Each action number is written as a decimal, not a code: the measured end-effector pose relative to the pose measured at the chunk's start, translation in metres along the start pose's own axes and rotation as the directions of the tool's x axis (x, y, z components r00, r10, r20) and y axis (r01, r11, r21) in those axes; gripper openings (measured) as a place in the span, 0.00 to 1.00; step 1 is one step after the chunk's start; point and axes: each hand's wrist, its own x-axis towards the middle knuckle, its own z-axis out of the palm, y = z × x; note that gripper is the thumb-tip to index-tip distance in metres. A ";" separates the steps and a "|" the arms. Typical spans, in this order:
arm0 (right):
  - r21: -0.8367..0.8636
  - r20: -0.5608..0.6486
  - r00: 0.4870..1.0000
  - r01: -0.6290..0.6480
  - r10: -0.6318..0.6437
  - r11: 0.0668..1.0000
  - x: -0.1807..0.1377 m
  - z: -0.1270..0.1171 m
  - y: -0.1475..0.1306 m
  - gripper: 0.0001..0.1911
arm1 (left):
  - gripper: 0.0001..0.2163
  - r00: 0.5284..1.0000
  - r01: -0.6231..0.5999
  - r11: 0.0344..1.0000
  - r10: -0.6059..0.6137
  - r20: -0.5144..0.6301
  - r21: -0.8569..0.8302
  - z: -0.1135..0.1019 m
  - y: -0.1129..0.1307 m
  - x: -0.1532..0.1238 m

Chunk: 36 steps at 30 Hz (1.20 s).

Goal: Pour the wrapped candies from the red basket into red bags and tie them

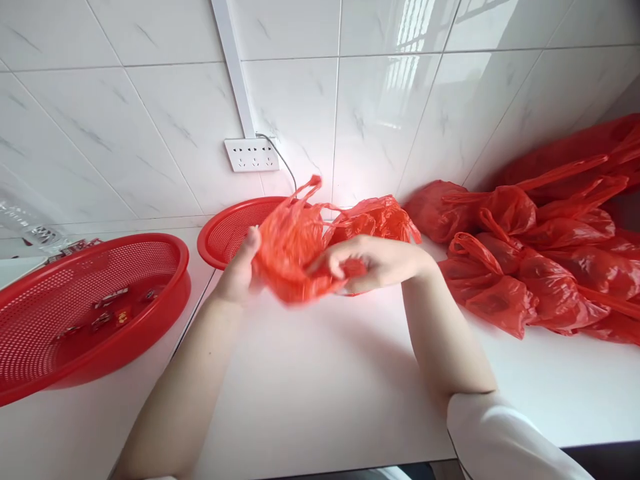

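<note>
Red bag (290, 257) is up off the table (310, 387), strung between both hands, roughly centre of view, a bit above mid-height. Key relation: bag sits right of the left hand (243, 270) and left of the right hand (373, 263), so each has its own side and neither is clearly nearer. Left is on the bag's left edge, thumb up along the near face, fingers hidden behind the plastic; reads as a pinch on that edge. Right comes in from the lower right, palm turned inward, fingers bent, tips lost in the folds; it's touching the bag, but can't tell if it's pinching film or just pushed in. Long axis is hard to call: bag is crumpled and motion-blurred. Best read, handles point up and away toward the wall, body hangs nearer the person, slightly right of the left thumb. Contents, if any, can't be made out. Second bag (377, 217) is just behind the right hand, overlapped by it in view, so the two reds nearly merge there. Small basket (210, 223) is behind the left hand, large basket (145, 260) well out to its left with a few packets (123, 317) in it. Bag pile (560, 267) is on the right, beyond the right forearm.
</note>
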 end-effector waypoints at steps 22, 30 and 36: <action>-0.415 -0.370 0.693 -0.719 0.618 0.558 0.019 0.012 0.057 0.11 | 0.22 0.938 0.243 0.144 -0.285 -0.195 0.959 -0.044 0.020 -0.027; -0.208 -0.070 0.988 -0.151 0.139 0.966 0.041 0.036 0.035 0.08 | 0.03 0.946 0.276 0.248 -0.239 -0.218 0.929 -0.040 0.009 -0.025; -0.249 -0.002 0.995 -0.098 0.101 0.963 0.060 0.071 0.049 0.12 | 0.07 0.928 0.283 0.347 -0.335 -0.164 0.894 -0.039 0.007 -0.027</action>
